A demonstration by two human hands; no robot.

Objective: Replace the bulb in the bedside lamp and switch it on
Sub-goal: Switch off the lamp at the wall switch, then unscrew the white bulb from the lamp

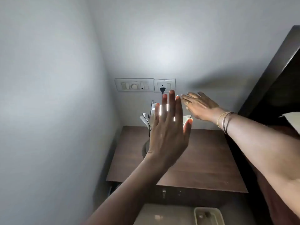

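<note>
The bedside lamp point(146, 116) has a petal-shaped glass shade and stands at the back of a dark wooden nightstand point(203, 163). It is lit: bright light glows between the fingers of my left hand point(168, 130), which is raised flat in front of the shade and hides the bulb. My right hand point(201, 106) is stretched out flat, palm down, to the right of the lamp near the wall, holding nothing. A black plug point(162, 90) sits in the wall socket point(164, 85) just above the lamp.
A switch panel point(134, 85) with a dial is on the wall left of the socket. A dark headboard point(276, 75) rises at the right. Below the nightstand's front edge lie a pale tray point(209, 215) and a grey surface.
</note>
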